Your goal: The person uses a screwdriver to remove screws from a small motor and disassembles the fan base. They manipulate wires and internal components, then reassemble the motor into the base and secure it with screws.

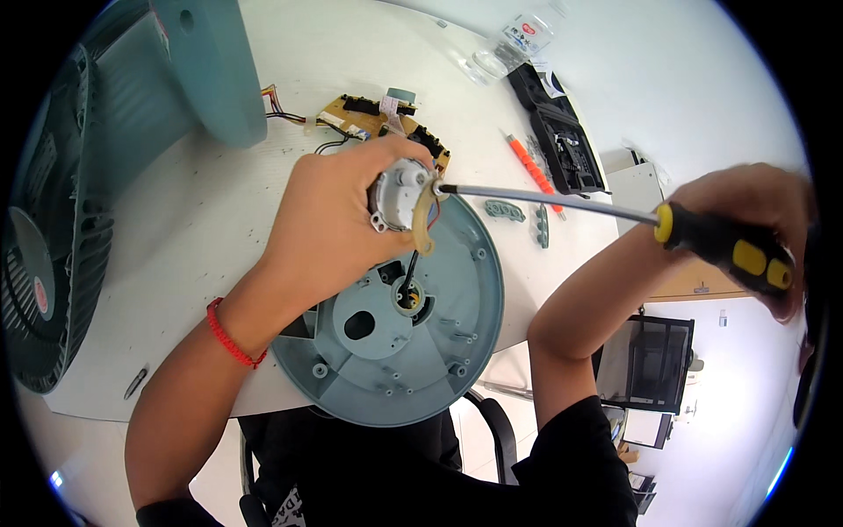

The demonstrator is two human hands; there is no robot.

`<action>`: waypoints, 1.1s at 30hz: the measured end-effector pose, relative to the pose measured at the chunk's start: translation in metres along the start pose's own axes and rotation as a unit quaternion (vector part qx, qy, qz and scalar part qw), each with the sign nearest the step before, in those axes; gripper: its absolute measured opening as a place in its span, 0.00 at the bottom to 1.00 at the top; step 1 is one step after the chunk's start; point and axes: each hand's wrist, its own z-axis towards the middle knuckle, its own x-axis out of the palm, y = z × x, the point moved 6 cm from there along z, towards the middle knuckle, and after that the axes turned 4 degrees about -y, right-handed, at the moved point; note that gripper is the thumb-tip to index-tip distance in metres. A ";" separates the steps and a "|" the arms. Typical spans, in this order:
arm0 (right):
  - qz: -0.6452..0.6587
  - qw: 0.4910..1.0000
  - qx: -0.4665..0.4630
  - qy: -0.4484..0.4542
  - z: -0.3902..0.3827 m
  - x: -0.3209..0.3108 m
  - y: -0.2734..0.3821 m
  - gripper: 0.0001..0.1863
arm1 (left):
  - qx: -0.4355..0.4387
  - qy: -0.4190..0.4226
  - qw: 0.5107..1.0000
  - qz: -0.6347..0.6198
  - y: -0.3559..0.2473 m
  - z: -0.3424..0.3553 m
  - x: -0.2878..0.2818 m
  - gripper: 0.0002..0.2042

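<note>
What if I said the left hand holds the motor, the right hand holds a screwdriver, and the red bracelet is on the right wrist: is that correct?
Not quite: the red bracelet is on the left wrist, as the head view shows. The left hand does hold the motor, and the right hand holds a screwdriver.

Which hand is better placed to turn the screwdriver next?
Right, most likely: the right hand has its grip on the screwdriver, which points at the silvery part; the left hand is busy holding that part.
</note>
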 end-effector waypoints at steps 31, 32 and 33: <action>-0.321 0.911 0.237 -0.103 -0.009 -0.018 -0.024 0.25 | -0.070 -0.018 0.997 0.016 0.015 0.002 -0.007 0.20; -0.349 0.898 0.209 -0.170 -0.012 -0.017 -0.025 0.24 | -0.068 -0.031 0.997 0.016 0.015 0.001 -0.009 0.20; -0.376 0.876 0.181 -0.239 -0.018 -0.015 -0.023 0.22 | -0.066 -0.044 0.997 0.014 0.016 0.001 -0.009 0.20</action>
